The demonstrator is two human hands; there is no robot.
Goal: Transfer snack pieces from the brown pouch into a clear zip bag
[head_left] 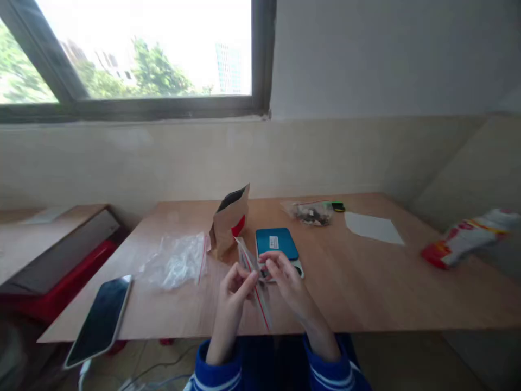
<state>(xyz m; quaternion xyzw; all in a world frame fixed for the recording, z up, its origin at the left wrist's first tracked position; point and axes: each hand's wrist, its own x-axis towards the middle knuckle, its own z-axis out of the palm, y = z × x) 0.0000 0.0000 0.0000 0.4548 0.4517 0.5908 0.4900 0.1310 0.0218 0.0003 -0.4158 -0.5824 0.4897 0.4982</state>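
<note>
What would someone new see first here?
Probably the big, bright, grey-framed window at the upper left. Next, the left hand pinching a clear plastic bag with a red stripe, low in the middle, right hand close by. Then perhaps the blue square plate behind them, and the red-and-white package far right.

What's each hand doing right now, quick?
Left hand: closed, pinching a clear plastic bag with a red stripe.
Right hand: fingers partly curled at that bag; whether they grip it cannot be told.

Phone [100,320] at left, window [150,54] beyond — red-and-white container [468,238] at right
</note>
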